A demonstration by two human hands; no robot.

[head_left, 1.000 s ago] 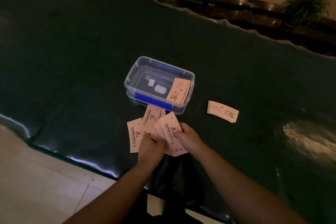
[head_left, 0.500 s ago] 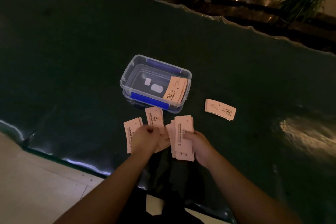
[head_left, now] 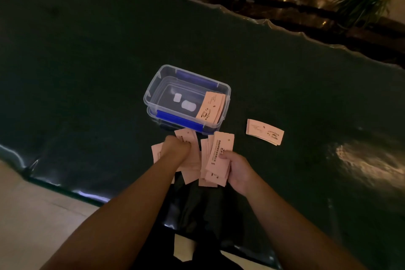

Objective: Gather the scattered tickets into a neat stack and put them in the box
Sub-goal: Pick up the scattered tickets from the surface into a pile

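Observation:
A clear plastic box (head_left: 153, 85) with blue clips stands open on the dark table; a small stack of tickets (head_left: 211, 107) leans inside its right end. Just in front of the box, my right hand (head_left: 237, 169) grips a loose bundle of pink tickets (head_left: 219, 155), thumb on top. My left hand (head_left: 175, 149) is closed down on several scattered pink tickets (head_left: 186, 136) lying on the table, covering most of them. Another small stack of tickets (head_left: 264, 131) lies apart to the right of the box.
The table is covered in dark green cloth (head_left: 87, 50) with a near edge (head_left: 65, 186) over a pale floor. A glossy reflection (head_left: 368, 160) shows at the right. Potted plants (head_left: 359, 2) stand beyond the far edge.
My right hand has pulled its bundle of tickets up and slightly right, squaring it. My left hand has moved forward over the loose tickets near the box.

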